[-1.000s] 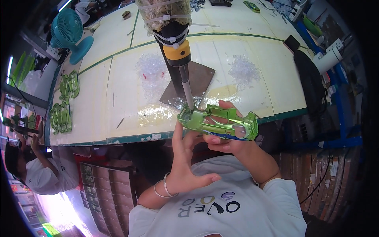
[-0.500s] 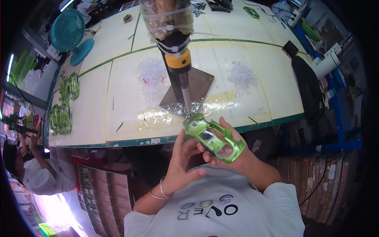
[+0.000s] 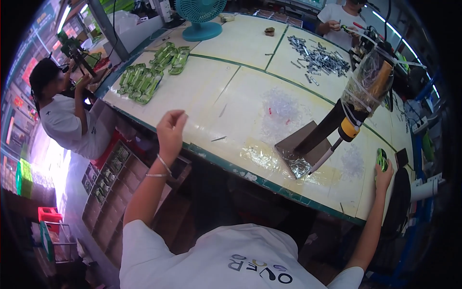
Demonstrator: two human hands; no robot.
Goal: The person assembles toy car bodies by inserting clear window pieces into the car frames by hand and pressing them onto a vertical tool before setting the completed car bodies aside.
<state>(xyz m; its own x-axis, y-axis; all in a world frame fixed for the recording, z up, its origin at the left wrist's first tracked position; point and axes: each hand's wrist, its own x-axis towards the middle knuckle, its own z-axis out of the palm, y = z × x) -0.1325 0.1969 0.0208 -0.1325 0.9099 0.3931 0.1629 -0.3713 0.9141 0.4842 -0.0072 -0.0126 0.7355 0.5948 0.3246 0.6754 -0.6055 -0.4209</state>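
Observation:
A shiny green toy car body shell (image 3: 381,159) is in my right hand (image 3: 383,176), held at the table's right side. My left hand (image 3: 170,137) hovers near the table's front edge at left, its fingers bent and their tips close together, with nothing visible in them. Beyond it lie several green car body shells (image 3: 140,83) in a cluster. Between my hands stands a tool with a yellow collar (image 3: 348,129) and a thin pointed tip, wrapped in clear plastic. Its post rises from a brown metal base plate (image 3: 299,139).
Clear plastic bits (image 3: 281,113) lie in a pile left of the tool. Many small metal parts (image 3: 320,60) lie farther back. A teal fan (image 3: 201,19) stands at the far edge. Co-workers sit at left (image 3: 62,113) and far right. A compartmented tray (image 3: 115,192) is below left.
The view has turned left. My hands have parted: the left has let go and moved left, while the right has carried the car body shell away from the tool tip to the right.

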